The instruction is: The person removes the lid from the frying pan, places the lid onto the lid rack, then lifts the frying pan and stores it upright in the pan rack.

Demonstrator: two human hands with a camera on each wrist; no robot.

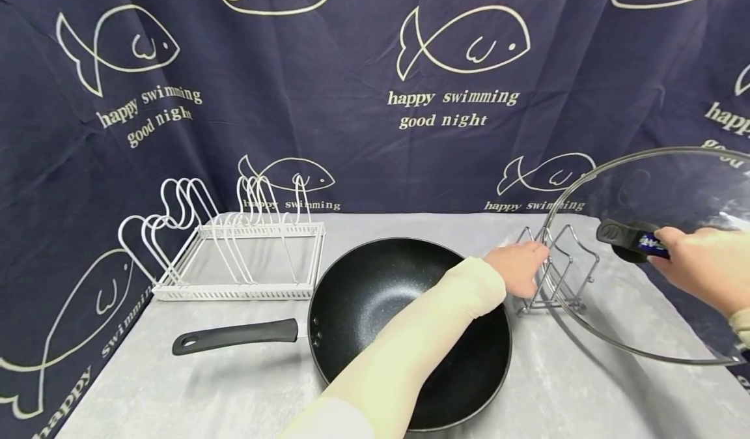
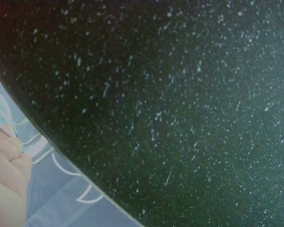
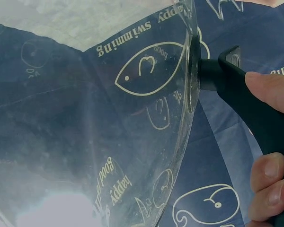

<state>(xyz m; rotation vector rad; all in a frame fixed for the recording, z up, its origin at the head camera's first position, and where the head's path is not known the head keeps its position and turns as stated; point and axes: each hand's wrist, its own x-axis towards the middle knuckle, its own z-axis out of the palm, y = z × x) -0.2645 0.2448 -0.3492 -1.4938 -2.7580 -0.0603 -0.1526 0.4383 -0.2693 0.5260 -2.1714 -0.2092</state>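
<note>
My right hand (image 1: 703,263) grips the black handle (image 1: 629,240) of a large, clear glass lid (image 1: 691,322) with a metal rim. The lid stands on edge, its left side overlapping a small chrome wire rack (image 1: 562,305) in the head view. At that rack's left side, my left hand (image 1: 518,269) holds the wire, its fingertips curled in the left wrist view. Beneath my left forearm lies a black wok (image 1: 369,296), open side up. Its dark speckled surface (image 2: 156,113) fills most of the left wrist view. Thumb and fingers wrap the lid handle (image 3: 251,104) in the right wrist view.
A white wire dish rack (image 1: 234,290) with upright loops stands at the back left of the grey table (image 1: 135,367). The wok's long handle (image 1: 234,336) points left, in front of that rack. A dark blue curtain (image 1: 351,100) with fish drawings hangs behind.
</note>
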